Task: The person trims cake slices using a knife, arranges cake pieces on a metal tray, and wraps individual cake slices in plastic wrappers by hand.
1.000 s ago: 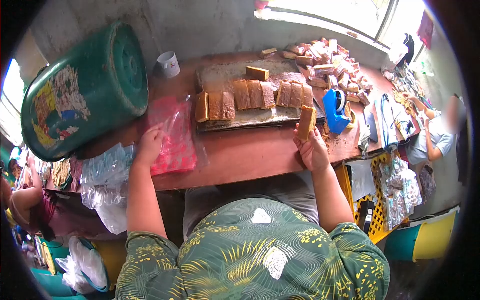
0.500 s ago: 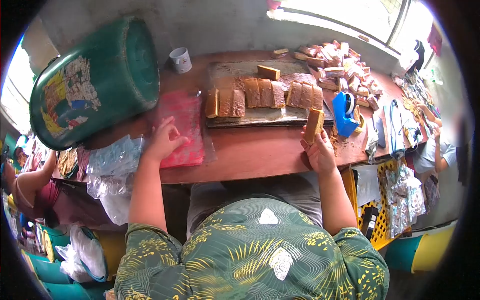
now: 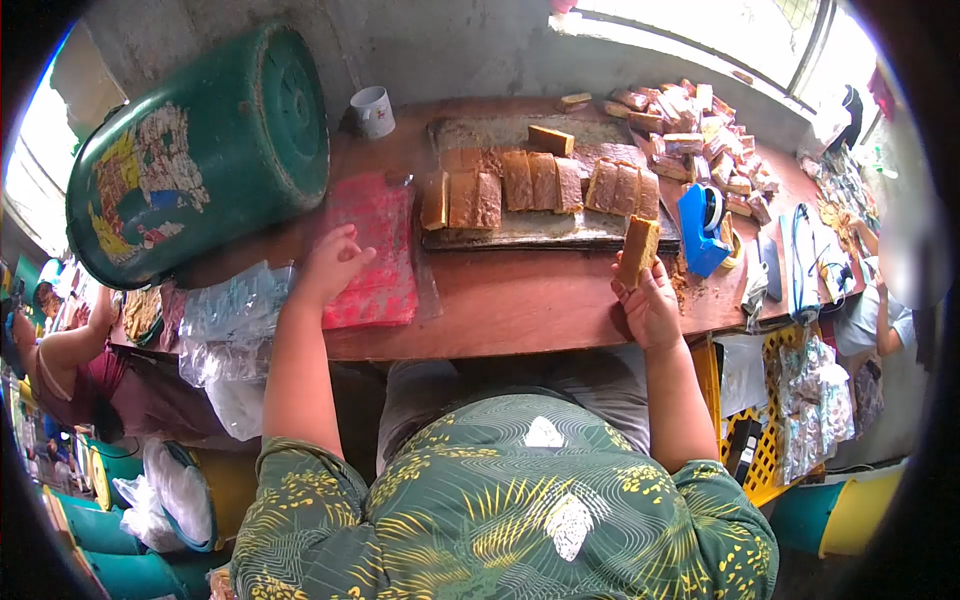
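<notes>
My right hand grips a bar-shaped slice of brown-topped cake upright, just over the table's front edge. My left hand is over the left side of a stack of red-printed plastic bags. Its fingers are curled with thumb and fingertips close together; whether a bag's edge is between them I cannot make out. Beyond my right hand, more cake slices stand in short rows on a flat tray, and one slice lies apart behind them.
A big green drum lies tipped at left, near a white mug. Clear plastic bags hang over the front edge. Wrapped bars are heaped at back right, behind a blue tape dispenser. Other people work at both sides.
The view has shifted slightly, so the table things sit a little further right. My right hand keeps the cake slice raised; my left hand's fingers have curled slightly over the red bags.
</notes>
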Demonstrator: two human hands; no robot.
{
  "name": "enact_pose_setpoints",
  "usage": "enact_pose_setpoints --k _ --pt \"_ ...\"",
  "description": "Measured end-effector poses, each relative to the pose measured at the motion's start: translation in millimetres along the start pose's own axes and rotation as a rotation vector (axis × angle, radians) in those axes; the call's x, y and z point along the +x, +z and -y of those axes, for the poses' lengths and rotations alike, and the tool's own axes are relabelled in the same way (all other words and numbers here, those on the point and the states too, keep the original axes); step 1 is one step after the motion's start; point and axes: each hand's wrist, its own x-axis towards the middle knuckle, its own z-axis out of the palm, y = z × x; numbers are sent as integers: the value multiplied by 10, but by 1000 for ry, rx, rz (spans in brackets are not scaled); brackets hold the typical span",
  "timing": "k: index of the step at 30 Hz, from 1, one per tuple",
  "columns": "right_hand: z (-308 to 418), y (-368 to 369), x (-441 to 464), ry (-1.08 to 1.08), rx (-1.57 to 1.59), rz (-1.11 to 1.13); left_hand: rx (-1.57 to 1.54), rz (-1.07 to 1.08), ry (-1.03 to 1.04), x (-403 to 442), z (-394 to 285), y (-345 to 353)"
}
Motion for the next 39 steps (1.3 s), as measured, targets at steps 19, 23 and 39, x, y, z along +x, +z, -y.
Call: enact_pose_setpoints --k 19,23,39 --pt "8 -37 30 50 -36 38 -68 -252 35 438 554 225" --pt "38 -10 31 76 -35 -6 -353 -256 -101 415 503 169" --pt "-51 15 -31 -104 -433 95 -319 290 428 -589 -1867 1205"
